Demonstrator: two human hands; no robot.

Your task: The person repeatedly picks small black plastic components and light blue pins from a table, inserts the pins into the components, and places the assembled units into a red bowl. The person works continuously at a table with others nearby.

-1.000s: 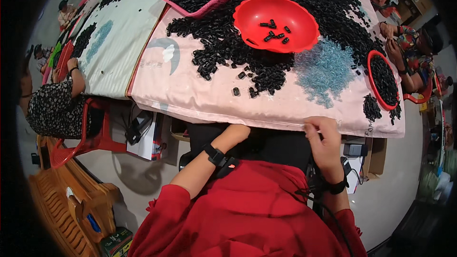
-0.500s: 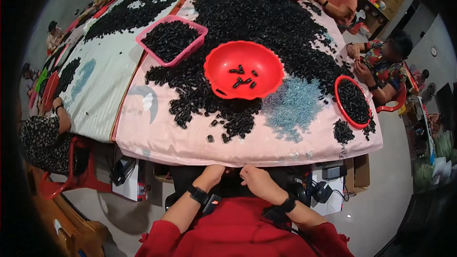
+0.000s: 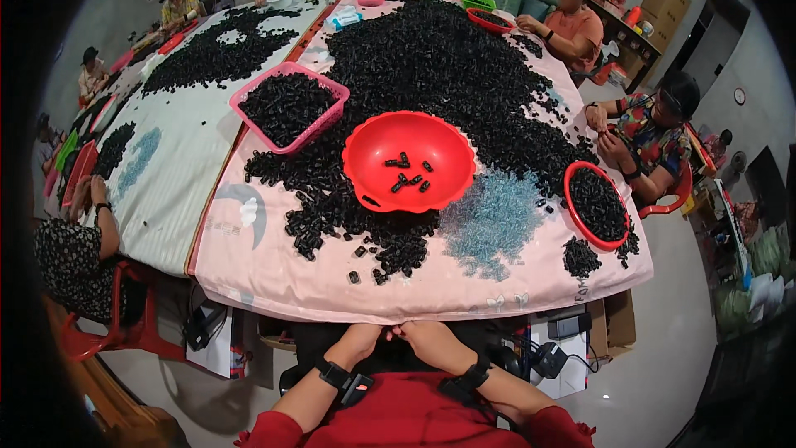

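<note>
My left hand (image 3: 356, 342) and my right hand (image 3: 433, 343) meet at the front edge of the pink tablecloth (image 3: 290, 294), low before my red top. Their fingers are curled in, the tips close together and mostly hidden by the hands and the cloth edge; what they hold, if anything, does not show. Beyond them on the table stands a red scalloped bowl (image 3: 369, 153) with several small black tube-like pieces (image 3: 406, 181) in it. Loose black pieces (image 3: 402, 257) lie in front of the bowl, and a pile of small clear bluish pieces (image 3: 491, 220) is at its right.
A pink basket (image 3: 290, 148) of black pieces stands left of the bowl, a red oval basket (image 3: 570, 203) at the right. A large black heap (image 3: 439, 58) spreads behind. Co-workers sit around, one nearby right (image 3: 659, 129). Boxes and adapters (image 3: 572, 323) lie under the table edge.
My hands have come together at the cloth edge; the fingertips were apart before. The whole view has shifted, with the table lower in it. The pieces in the bowl look the same.
</note>
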